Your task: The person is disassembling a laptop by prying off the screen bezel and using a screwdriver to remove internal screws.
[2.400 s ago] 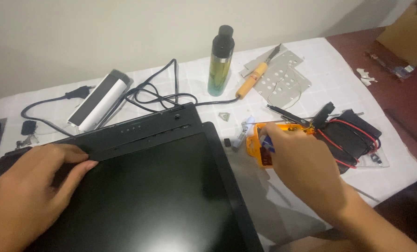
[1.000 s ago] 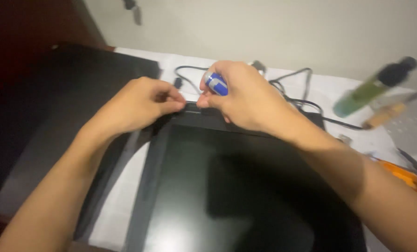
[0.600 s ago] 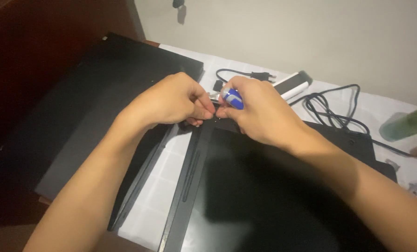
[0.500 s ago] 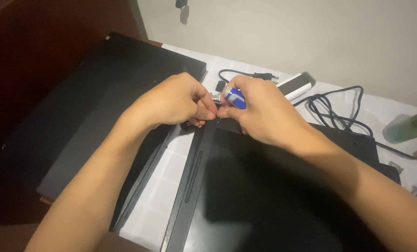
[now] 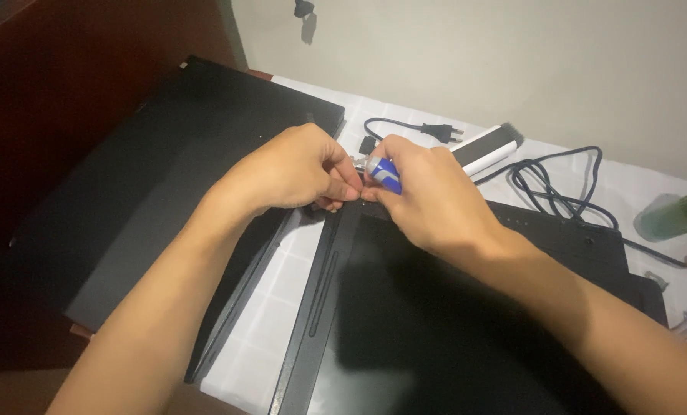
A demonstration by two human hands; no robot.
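Two hands have barely shifted since a moment ago, meeting at the black monitor's [image 5: 466, 323] top-left corner. Left hand [image 5: 293, 169] has its fingers pinched together on the corner edge. Right hand [image 5: 424, 192] curls its fingers tightly around a blue-handled screwdriver [image 5: 384, 175]. Farther right, a green bottle [image 5: 678, 217] lies on the table [image 5: 282, 284]; its contents are hidden.

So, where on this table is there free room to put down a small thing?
Bare white cloth shows in a strip between the flat black panel and the black monitor. More shows behind, between the power cable and the green bottle. Around both hands, left and right with the blue-handled tool, it is crowded.
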